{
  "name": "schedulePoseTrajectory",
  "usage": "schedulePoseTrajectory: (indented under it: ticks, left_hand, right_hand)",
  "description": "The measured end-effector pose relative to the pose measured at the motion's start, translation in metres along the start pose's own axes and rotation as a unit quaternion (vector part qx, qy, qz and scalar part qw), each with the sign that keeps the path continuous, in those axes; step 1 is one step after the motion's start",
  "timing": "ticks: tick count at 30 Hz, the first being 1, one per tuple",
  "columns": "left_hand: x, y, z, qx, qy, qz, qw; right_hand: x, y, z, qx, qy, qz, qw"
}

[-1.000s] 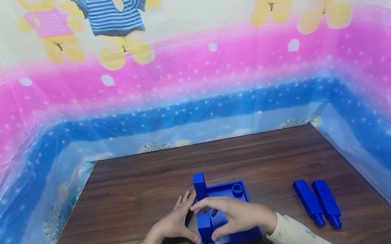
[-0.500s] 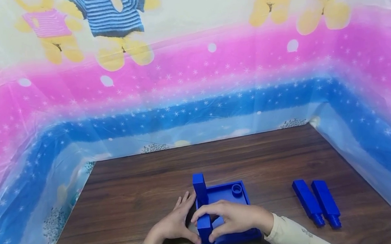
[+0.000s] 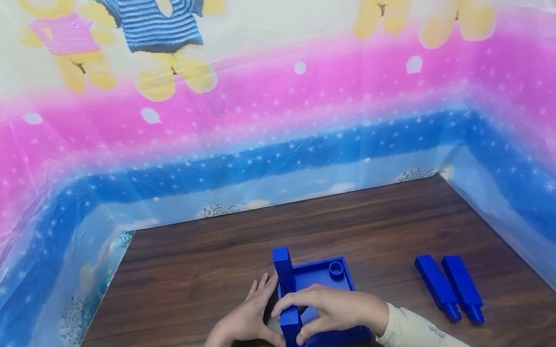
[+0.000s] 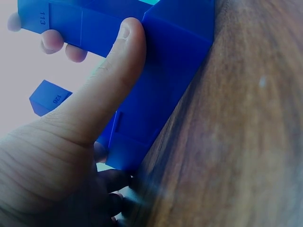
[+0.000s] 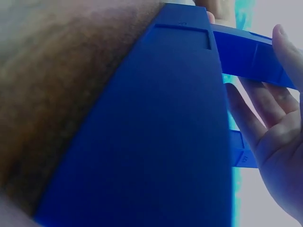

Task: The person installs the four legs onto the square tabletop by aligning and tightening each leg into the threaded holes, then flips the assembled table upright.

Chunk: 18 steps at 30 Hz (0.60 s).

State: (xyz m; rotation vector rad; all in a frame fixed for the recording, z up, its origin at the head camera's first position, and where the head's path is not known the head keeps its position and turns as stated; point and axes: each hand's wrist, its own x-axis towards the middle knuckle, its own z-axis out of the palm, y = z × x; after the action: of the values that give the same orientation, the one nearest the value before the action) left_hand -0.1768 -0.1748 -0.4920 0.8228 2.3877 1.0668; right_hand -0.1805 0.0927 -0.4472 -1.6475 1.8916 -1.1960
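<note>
A shallow blue plastic tray (image 3: pixel 331 337) lies on the table with two square blue posts upright along its left side. Around the near post (image 3: pixel 290 323) my right hand (image 3: pixel 335 308) closes, thumb on its side and index finger bent over its top. My left hand (image 3: pixel 244 320) lies along the tray's left side with fingers outstretched, its thumb at the near left corner. In the left wrist view that thumb presses the tray wall (image 4: pixel 175 61). The far post (image 3: pixel 283 269) stands beside my left fingertips. Where the near post meets the tray is hidden.
Two more blue posts (image 3: pixel 436 283) with threaded ends lie side by side at the right on the dark wooden table (image 3: pixel 207 259). A round blue socket (image 3: pixel 336 270) sits in the tray's far right corner. A printed curtain (image 3: pixel 257 117) hangs behind the table.
My right hand has come down and slightly left, and its fingers have closed over the near post. My left hand stays against the tray. Hardly anything differs over the last half second.
</note>
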Motion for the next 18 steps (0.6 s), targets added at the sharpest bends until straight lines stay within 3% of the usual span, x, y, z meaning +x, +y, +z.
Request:
schedulePoseTrajectory:
  ticks: [7,12,15,18]
  left_hand:
    - [-0.001,-0.003,0.0,-0.016,-0.004,0.001,0.9999]
    - [0.0,-0.004,0.002,-0.007,0.007,0.001,1.0]
    - [0.0,-0.003,0.002,-0.001,0.012,-0.001,0.9999]
    - [-0.001,-0.004,0.002,0.004,0.013,-0.004,0.9999]
  right_hand:
    - [-0.007,-0.009,-0.007,-0.026,0.001,0.043,0.9987]
    - [-0.025,-0.018,-0.025,-0.082,0.037,0.082,0.9926]
    - [-0.042,-0.022,-0.04,-0.148,0.067,0.126,0.9786]
    - [-0.063,-0.025,-0.055,-0.225,0.099,0.171,0.954]
